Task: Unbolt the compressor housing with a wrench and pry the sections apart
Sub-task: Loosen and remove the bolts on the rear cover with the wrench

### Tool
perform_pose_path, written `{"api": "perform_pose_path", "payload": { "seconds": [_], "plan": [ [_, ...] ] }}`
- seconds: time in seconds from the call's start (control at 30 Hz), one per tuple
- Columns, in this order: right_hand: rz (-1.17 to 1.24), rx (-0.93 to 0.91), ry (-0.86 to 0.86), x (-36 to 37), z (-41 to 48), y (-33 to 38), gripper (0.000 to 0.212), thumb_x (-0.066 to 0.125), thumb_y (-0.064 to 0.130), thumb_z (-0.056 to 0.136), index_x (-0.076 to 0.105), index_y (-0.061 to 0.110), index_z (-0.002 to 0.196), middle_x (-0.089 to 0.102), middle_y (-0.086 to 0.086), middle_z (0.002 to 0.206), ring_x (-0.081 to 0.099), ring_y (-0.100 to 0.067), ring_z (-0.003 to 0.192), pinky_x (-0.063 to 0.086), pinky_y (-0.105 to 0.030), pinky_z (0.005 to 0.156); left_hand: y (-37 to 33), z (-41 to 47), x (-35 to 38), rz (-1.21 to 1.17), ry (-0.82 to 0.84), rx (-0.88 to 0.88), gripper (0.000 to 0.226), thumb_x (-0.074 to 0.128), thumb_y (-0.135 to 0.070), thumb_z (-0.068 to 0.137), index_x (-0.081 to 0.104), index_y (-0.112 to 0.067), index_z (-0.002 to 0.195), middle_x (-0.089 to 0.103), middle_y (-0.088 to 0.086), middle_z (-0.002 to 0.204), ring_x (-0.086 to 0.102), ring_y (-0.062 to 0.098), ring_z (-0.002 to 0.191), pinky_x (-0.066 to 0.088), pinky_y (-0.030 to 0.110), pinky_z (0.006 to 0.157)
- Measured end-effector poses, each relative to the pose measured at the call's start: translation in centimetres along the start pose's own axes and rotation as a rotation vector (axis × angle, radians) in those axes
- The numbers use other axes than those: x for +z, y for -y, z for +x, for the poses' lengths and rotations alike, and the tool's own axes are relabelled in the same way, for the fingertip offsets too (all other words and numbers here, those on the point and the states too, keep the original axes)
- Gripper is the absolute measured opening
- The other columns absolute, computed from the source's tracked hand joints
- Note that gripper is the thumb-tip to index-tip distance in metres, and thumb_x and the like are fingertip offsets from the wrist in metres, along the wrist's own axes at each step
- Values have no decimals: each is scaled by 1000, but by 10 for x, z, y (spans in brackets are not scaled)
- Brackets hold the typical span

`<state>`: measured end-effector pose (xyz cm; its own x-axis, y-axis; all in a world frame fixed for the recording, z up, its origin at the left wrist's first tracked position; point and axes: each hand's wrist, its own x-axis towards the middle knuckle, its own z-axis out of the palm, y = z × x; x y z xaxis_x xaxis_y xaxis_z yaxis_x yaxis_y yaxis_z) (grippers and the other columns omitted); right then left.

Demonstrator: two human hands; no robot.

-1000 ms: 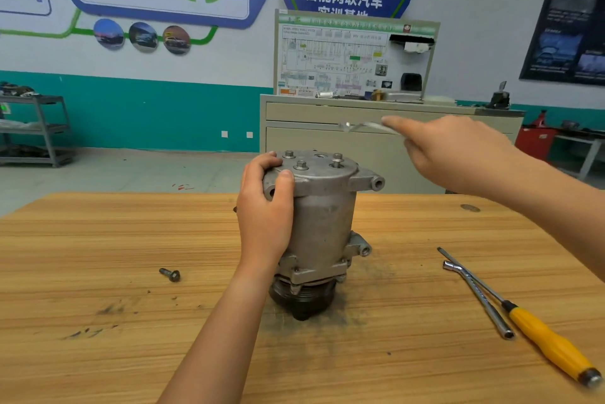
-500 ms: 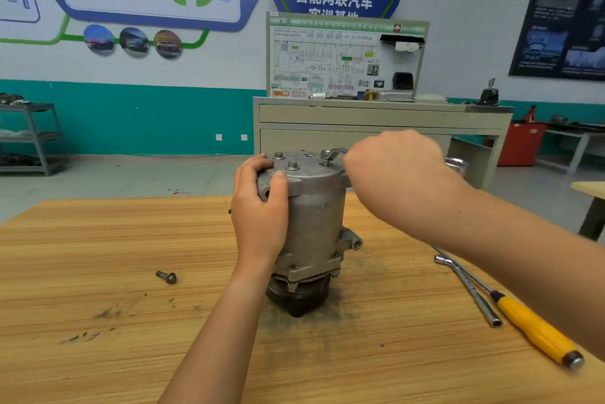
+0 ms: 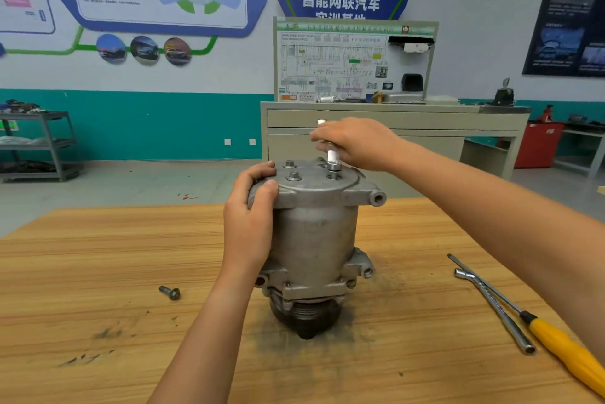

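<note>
One loose bolt: a short dark steel flanged bolt [image 3: 170,292] lies on its side on the light wooden tabletop [image 3: 98,256], to the left of the compressor's base and apart from it.
Left hand: one left hand [image 3: 248,223] grips the compressor's upper left rim, with the thumb pressed on the front of the rim and the fingers curled over the edge of the top cover.
Compressor: one grey cast-metal cylindrical compressor [image 3: 314,233] stands upright on its black pulley [image 3: 307,318] end, with dark grime on the wood around its base.
Seated bolts: two hex flanged bolt heads [image 3: 293,175] sit in the left part of the compressor's top cover, just beside the left fingertips.
Wrench in use: one silvery tubular socket wrench [image 3: 332,155] stands upright on the right part of the compressor's top cover, its lower socket end over a third bolt [image 3: 333,174].
Right hand: one right hand [image 3: 357,142] is above the compressor's top, fingers curled round the middle of the wrench shaft. The shaft's upper end sticks up past the fingers.
Spare tools: two lie crossed on the wood, well to the right of the compressor. One is a silvery L-shaped wrench [image 3: 494,308]. The other is a flat-bladed screwdriver [image 3: 563,348] with a yellow and black handle, and its tip points back toward the compressor.
</note>
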<state>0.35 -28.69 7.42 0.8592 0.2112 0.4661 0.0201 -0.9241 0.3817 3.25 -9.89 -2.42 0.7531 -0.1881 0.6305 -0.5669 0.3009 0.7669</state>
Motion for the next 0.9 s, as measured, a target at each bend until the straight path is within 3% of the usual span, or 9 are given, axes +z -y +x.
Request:
{"api": "perform_pose_path", "payload": {
  "seconds": [0.07, 0.13, 0.2, 0.3, 0.4, 0.57, 0.77, 0.9],
  "plan": [
    [77, 74, -87, -3, 9, 1, 31, 38, 25, 99, 55, 11, 120, 63, -7, 114, 59, -26, 97, 47, -37, 77, 0, 0, 1, 0, -5, -15, 23, 46, -12, 93, 58, -31, 96, 59, -20, 107, 50, -18, 98, 41, 22, 96],
    [327, 299, -314, -15, 1, -3, 31, 36, 23, 99, 53, 7, 120, 67, -11, 98, 62, -23, 81, 47, -32, 70, -2, -1, 2, -10, -13, -18, 19, 46, -16, 90, 58, -30, 95, 59, -19, 107, 50, -16, 100, 40, 19, 96],
    [462, 403, -423, -35, -18, -3, 32, 35, 21, 99, 46, 8, 126, 63, -9, 79, 60, -24, 71, 48, -34, 67, -3, -2, 3, -20, -26, -25, 17, 46, -20, 88, 57, -31, 95, 59, -18, 108, 51, -13, 102, 39, 13, 94],
    [110, 310, -162, -63, -57, 10, 39, 37, 19, 98, 37, 19, 137, 46, 0, 59, 46, -19, 52, 37, -32, 50, -3, -6, 5, -8, -38, -24, 23, 45, -10, 94, 56, -30, 97, 58, -17, 108, 49, -16, 100, 38, 8, 91],
    [-118, 351, 64, -78, -90, 34, 44, 38, 17, 97, 34, 31, 138, 39, 3, 58, 38, -15, 51, 31, -28, 47, -4, -11, 10, 58, -64, 10, 17, 48, -12, 94, 55, -26, 101, 56, -15, 108, 48, -16, 100, 33, -1, 83],
    [-213, 378, 166, -79, -93, 57, 46, 40, 8, 94, 38, 27, 135, 36, 3, 62, 31, -12, 50, 23, -25, 41, -7, -18, 17, 151, -105, 46, 15, 50, -14, 94, 51, -25, 104, 52, -9, 107, 46, -10, 100, 29, -4, 81],
    [-388, 306, 313, -97, -76, 80, 27, 45, -1, 87, 55, 11, 109, 31, 0, 60, 27, -15, 48, 22, -26, 41, -10, -19, 19, 138, -115, 61, 18, 48, -27, 86, 52, -24, 103, 52, -14, 102, 46, -13, 97, 28, -5, 79],
    [-390, 327, 363, -97, -81, 91, 29, 43, 1, 90, 47, 8, 118, 29, -1, 61, 25, -15, 48, 25, -26, 42, -7, -15, 14, 119, -85, 49, 19, 46, -28, 84, 52, -27, 102, 53, -17, 102, 47, -17, 96, 30, -4, 79]
  ]
}}
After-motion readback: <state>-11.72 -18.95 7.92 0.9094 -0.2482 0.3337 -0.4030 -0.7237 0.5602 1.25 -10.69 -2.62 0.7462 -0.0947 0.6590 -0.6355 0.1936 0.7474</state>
